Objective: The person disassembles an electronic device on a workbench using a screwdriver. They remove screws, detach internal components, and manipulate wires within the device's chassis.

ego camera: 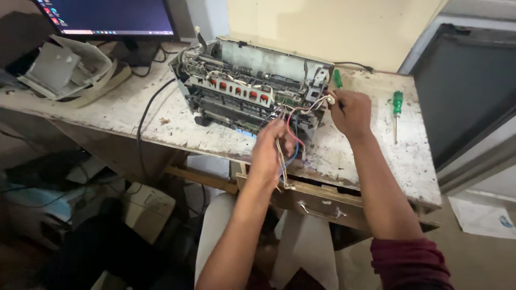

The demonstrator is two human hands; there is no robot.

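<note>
An opened printer chassis (247,86) with bare metal, gears and red parts stands on a worn white desk (134,107). A bundle of coloured wires (287,142) hangs from its right front corner. My left hand (271,147) grips that bundle just below the chassis. My right hand (350,111) holds a green-handled screwdriver (337,79) at the chassis's right side, with a small white connector (330,99) at its fingertips.
A second green screwdriver (397,110) lies on the desk's right part. Grey printer covers (67,67) sit at the left under a monitor (107,19). A black cable (148,107) crosses the desk. A half-open drawer (317,201) juts out below.
</note>
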